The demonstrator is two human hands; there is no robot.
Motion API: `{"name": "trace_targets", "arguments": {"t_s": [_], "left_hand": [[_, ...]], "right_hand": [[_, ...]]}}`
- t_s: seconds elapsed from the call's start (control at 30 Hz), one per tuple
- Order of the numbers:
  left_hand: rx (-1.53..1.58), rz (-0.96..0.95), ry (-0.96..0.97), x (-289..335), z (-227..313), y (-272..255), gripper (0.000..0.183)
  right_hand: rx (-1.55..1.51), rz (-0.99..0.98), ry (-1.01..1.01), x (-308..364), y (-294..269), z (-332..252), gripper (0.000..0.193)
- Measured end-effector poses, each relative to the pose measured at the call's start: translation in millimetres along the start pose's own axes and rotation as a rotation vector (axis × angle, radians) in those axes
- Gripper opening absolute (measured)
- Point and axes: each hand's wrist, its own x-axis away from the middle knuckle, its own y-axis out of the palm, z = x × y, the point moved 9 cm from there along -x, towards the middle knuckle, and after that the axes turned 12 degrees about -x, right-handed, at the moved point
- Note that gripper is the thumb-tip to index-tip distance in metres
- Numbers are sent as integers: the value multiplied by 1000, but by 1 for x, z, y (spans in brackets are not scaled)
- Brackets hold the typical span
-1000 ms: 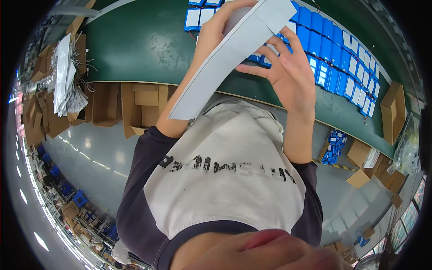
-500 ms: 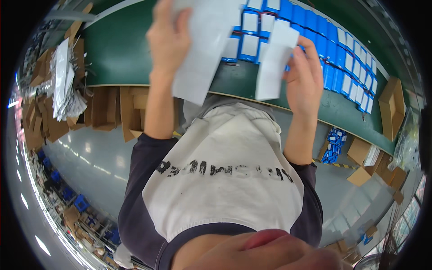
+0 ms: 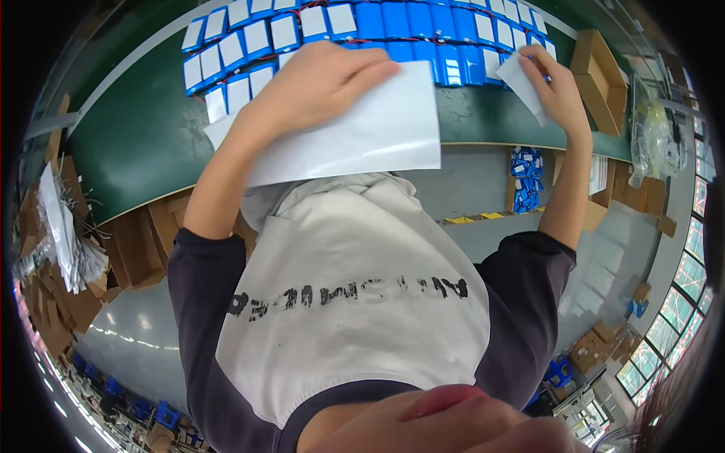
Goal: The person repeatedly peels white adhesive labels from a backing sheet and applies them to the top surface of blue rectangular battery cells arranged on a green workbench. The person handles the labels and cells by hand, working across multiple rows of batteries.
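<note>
My left hand [image 3: 321, 83] is closed on a large white sheet [image 3: 385, 132], glossy and slightly bent, which hangs over the near edge of the green table [image 3: 136, 151]. Between the thumb and fingers of my right hand [image 3: 560, 92] is a small white sticker-like piece [image 3: 522, 84], tilted beside the blue packs. Rows of flat blue battery packs [image 3: 395, 21] with red wires lie beyond both hands. Many packs carry a white rectangle on top; several in the middle are plain blue. The sheet and my left forearm hide part of the nearest row.
An open cardboard box [image 3: 602, 75] stands at the table's right end, with clear plastic bags [image 3: 653, 132] beside it. Below the table, more blue packs fill a box [image 3: 527, 181]. White paper strips [image 3: 64, 234] and cardboard boxes [image 3: 132, 249] are at the left.
The view has turned to the right. My right hand has carried the small white piece toward the right end of the packs. The large sheet, still in my left hand, has swung from upright to sideways.
</note>
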Motion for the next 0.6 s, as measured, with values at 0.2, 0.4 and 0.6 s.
{"name": "trace_targets", "arguments": {"t_s": [0.2,0.4,0.6], "left_hand": [[-147,-133,-18,-50,31,61,45],[-321,-251,-49,-70,42,96,49],[-382,-239,-59,-76,41,93,47]], "right_hand": [[170,-233,-143,-31,47,-30,22],[224,-262,-200,-39,60,-19,22],[247,-327,-167,-50,61,-5,23]]}}
